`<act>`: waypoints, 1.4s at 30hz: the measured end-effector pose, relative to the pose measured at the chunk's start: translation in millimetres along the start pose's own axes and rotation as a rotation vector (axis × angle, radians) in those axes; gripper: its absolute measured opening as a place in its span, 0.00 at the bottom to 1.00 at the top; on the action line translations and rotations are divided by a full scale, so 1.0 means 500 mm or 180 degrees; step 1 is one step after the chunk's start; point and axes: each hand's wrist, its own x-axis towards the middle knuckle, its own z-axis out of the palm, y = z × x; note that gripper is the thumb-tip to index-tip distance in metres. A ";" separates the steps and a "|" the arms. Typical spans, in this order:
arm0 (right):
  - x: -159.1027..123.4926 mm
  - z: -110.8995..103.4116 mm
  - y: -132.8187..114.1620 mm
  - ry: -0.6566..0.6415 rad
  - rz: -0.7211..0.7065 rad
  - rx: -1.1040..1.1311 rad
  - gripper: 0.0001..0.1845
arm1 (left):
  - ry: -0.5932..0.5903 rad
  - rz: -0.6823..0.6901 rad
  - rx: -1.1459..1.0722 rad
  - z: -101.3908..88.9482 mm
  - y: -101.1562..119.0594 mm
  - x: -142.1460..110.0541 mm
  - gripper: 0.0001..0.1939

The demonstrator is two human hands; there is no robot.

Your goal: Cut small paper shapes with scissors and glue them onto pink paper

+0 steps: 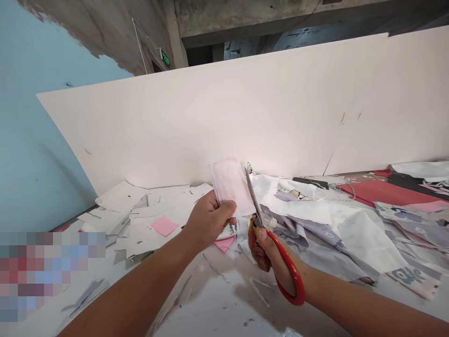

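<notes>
My left hand [207,219] is closed on a pale pink piece of fabric [232,184], holding it upright above the table. Red-handled scissors [277,252] are gripped in my right hand [264,250], fingers through the loop. Their blades [253,194] point up and lie along the right edge of the pink piece, nearly closed. Below the hands lies a small pink scrap [224,243].
A white table [217,304] is strewn with white offcuts [122,206] on the left, one pink square [164,225], and crumpled white and lilac printed cloth [322,220] on the right. Red sheets [379,192] lie far right. A tall white board [263,107] stands behind.
</notes>
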 end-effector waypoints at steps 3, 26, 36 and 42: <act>0.001 0.001 -0.003 0.0075 0.0008 0.0028 0.25 | -0.0054 -0.0001 -0.0025 0.002 -0.005 -0.001 0.08; 0.005 0.001 -0.026 0.0295 0.0307 -0.0428 0.31 | -0.0102 0.0004 0.0089 0.006 -0.005 -0.001 0.08; 0.007 -0.001 -0.026 0.0312 0.0287 -0.0346 0.29 | -0.0128 -0.0092 0.0171 0.006 -0.005 -0.003 0.08; 0.004 -0.006 -0.028 0.0130 -0.0047 -0.0307 0.25 | -0.0179 -0.0075 0.0140 0.011 -0.003 -0.005 0.08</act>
